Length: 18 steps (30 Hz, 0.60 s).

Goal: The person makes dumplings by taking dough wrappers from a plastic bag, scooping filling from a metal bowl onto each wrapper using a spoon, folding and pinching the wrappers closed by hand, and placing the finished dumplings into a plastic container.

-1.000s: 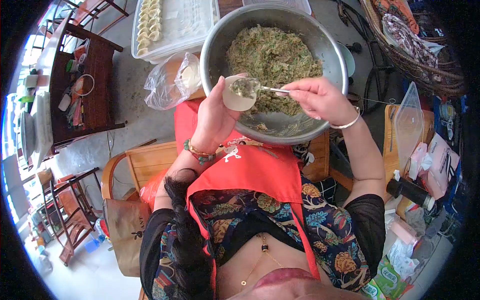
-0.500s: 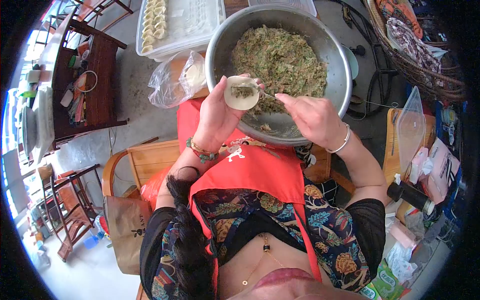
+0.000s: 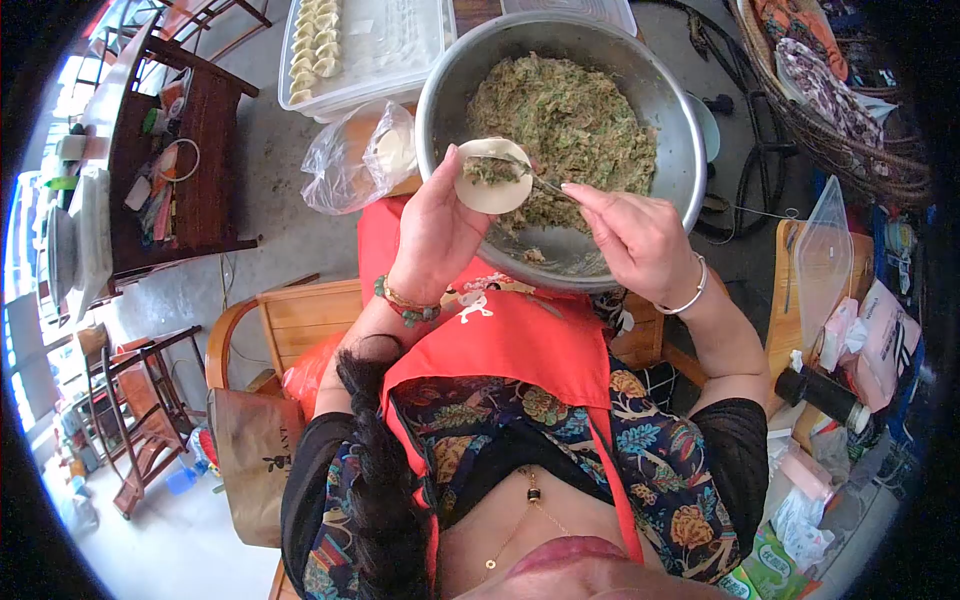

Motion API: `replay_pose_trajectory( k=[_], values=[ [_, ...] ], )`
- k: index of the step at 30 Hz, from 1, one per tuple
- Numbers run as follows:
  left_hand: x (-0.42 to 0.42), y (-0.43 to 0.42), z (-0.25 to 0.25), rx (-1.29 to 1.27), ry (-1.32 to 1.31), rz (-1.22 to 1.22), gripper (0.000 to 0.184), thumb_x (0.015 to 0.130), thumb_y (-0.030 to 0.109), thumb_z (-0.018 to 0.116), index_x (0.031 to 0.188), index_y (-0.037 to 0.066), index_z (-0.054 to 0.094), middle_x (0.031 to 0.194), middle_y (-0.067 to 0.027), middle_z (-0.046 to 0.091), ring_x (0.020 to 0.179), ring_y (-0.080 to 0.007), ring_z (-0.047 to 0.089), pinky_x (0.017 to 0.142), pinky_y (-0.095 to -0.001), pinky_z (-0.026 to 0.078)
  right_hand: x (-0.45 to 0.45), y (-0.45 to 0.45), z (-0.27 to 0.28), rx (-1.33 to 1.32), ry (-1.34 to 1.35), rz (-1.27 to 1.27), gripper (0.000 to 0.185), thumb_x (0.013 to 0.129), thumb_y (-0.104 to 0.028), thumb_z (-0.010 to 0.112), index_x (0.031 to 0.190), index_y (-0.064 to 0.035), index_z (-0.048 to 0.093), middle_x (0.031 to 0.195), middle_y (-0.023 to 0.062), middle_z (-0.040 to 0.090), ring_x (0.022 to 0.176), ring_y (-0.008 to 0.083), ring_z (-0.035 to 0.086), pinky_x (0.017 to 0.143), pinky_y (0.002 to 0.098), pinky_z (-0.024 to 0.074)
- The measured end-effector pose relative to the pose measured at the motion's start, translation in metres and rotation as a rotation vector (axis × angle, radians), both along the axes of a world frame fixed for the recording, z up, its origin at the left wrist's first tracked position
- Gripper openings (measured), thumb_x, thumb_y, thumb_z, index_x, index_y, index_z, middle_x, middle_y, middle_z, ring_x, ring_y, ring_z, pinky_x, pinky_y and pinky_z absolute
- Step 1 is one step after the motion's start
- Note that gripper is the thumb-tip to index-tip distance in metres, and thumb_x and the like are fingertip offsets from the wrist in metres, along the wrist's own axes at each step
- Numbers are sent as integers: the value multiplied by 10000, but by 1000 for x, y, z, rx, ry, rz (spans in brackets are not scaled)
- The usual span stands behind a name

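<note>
A round dumpling wrapper (image 3: 495, 203) lies across the fingers of my left hand (image 3: 435, 232), which holds it by the edge. Greenish minced filling (image 3: 484, 171) sits on the wrapper's middle. My right hand (image 3: 640, 240) is closed round the handle of a metal spoon (image 3: 549, 187), whose tip rests on the filling. Both hands are over the near left part of a large steel bowl (image 3: 690, 185). Inside the bowl is a big mound of the same filling (image 3: 575, 120).
A plastic tray (image 3: 395, 55) with rows of folded dumplings (image 3: 318, 35) stands beyond the bowl at left. Nearer is a clear plastic bag (image 3: 340, 170) with pale wrappers (image 3: 393, 148). A wicker basket (image 3: 800, 110) is at far right; a wooden bench (image 3: 310, 320) is behind me.
The spoon has moved further over the wrapper and now presses on the filling, which looks larger. My right hand has turned slightly; my left hand keeps holding the wrapper.
</note>
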State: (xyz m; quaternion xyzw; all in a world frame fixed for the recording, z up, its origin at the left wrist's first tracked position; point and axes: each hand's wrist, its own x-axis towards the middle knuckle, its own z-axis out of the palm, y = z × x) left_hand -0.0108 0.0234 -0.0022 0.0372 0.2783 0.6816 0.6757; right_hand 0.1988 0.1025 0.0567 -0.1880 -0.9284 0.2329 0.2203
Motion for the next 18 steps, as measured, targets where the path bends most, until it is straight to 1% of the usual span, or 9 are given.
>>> replay_pose_trajectory(
  k=[2, 5, 9, 11, 12, 14, 18],
  values=[
    [-3, -1, -1, 130, -13, -43, 467, 1056, 343, 346, 1305, -36, 459, 1273, -188, 574, 1202, -299, 561, 1059, -424, 428, -1, -1, 0, 3, -14, -2, 338, 837, -23, 612, 1175, -1, 616, 806, 136, 669, 695, 285, 666, 615, 385, 532],
    [0, -1, 1, 108, 39, -16, 455, 1050, 337, 376, 1303, -29, 468, 1268, -166, 580, 1192, -282, 567, 1057, -421, 438, -1, -2, 3, -13, -19, -24, 321, 848, -21, 611, 1168, -2, 623, 808, 144, 674, 690, 286, 668, 613, 382, 531],
    [2, -3, -3, 41, 132, 42, 430, 1052, 303, 379, 1316, -23, 470, 1307, -175, 568, 1231, -295, 547, 1069, -434, 442, 0, -4, 9, -55, 44, -83, 291, 882, -21, 603, 1171, -2, 627, 805, 152, 676, 684, 278, 671, 606, 369, 526],
    [-1, -3, -5, 25, 81, 24, 427, 1051, 311, 380, 1285, -29, 491, 1273, -151, 581, 1192, -265, 571, 1036, -422, 463, 0, -4, 11, -63, 44, -83, 283, 890, -21, 599, 1171, 0, 628, 803, 151, 676, 682, 275, 672, 605, 364, 524],
    [-2, -3, -5, 27, 81, 24, 427, 1051, 311, 380, 1285, -29, 491, 1273, -151, 581, 1192, -265, 571, 1036, -422, 463, 1, -4, 12, -72, 45, -84, 275, 898, -22, 595, 1170, 2, 629, 801, 151, 675, 679, 271, 673, 603, 359, 522],
    [-3, -3, -4, 54, -25, 33, 432, 1055, 304, 364, 1288, -39, 485, 1285, -155, 574, 1201, -266, 563, 1046, -426, 453, 2, -5, 16, -99, 50, -88, 271, 899, -22, 595, 1167, 3, 630, 803, 151, 677, 679, 271, 674, 603, 359, 524],
    [-2, -2, -2, 42, -30, 14, 445, 1058, 309, 350, 1297, -45, 477, 1297, -160, 566, 1211, -269, 554, 1057, -431, 441, 1, -7, 12, -150, 101, -49, 262, 900, -26, 590, 1156, 2, 636, 796, 151, 676, 677, 276, 675, 597, 362, 524]
  ],
)
